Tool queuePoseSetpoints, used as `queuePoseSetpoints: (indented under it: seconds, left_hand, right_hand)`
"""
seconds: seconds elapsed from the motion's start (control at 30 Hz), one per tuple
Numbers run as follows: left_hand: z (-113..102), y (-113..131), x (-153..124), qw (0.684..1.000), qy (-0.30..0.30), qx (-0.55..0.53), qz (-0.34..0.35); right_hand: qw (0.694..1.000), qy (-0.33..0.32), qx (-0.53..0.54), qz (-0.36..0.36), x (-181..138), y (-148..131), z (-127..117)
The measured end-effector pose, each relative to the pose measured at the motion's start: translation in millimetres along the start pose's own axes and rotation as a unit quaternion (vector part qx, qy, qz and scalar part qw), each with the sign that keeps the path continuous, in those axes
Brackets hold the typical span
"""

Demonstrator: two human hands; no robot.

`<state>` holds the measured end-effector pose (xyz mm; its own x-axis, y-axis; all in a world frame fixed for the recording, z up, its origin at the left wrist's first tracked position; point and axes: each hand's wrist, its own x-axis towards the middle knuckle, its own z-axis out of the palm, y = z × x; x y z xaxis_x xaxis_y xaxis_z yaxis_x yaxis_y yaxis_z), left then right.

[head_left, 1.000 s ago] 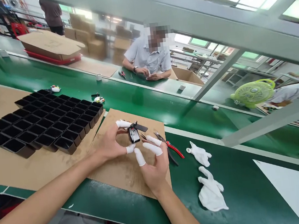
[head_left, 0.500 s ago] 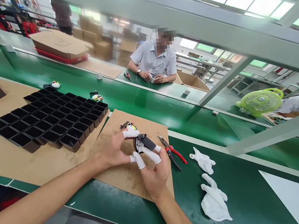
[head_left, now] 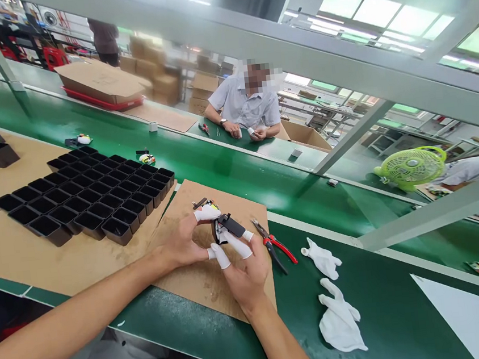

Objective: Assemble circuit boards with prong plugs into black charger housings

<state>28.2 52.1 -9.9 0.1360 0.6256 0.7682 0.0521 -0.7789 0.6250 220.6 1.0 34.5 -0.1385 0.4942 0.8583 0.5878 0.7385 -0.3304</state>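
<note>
Between my two hands, over a cardboard sheet [head_left: 182,285], is a small black plastic device with a flat black flap [head_left: 232,226]; its exact kind I cannot make out. My left hand [head_left: 188,239] grips its left side with thumb and fingers in white finger covers. My right hand [head_left: 246,267], also in white finger covers, holds it from the right and below. Just behind the fingers lies a small part with yellow and black pieces [head_left: 208,204], partly hidden. Red-and-black pliers [head_left: 274,245] lie to the right, jaws pointing away from me.
Rows of open black plastic boxes [head_left: 89,189] stand at the left. Two white cloth gloves [head_left: 339,317] lie on the green table at the right. Across the belt sits a person [head_left: 244,102] holding small white pieces. A green fan [head_left: 413,167] stands farther right, below a slanting metal beam.
My view has tilted up slightly. Both hands keep hold of the black device with hardly any movement. The person opposite has moved their hands apart, a white piece in each.
</note>
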Motion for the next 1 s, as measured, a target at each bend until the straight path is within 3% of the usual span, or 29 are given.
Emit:
queuePoseSetpoints:
  seconds: [0.53,0.7,1.0]
  left_hand:
    - [5.7,-11.0,-4.4,0.998,-0.019,-0.024,-0.047]
    - [4.5,-7.7,-4.7,0.997,-0.026,-0.018,-0.066]
    - [1.5,10.9,2.5,0.984,-0.104,-0.069,-0.124]
  right_hand:
    - [0.996,-0.021,0.057,0.072,-1.1,8.8,-2.8]
    - [0.987,-0.038,0.073,0.138,-6.0,11.3,-3.2]
    - [0.935,-0.184,0.176,0.247,6.3,31.1,-17.8]
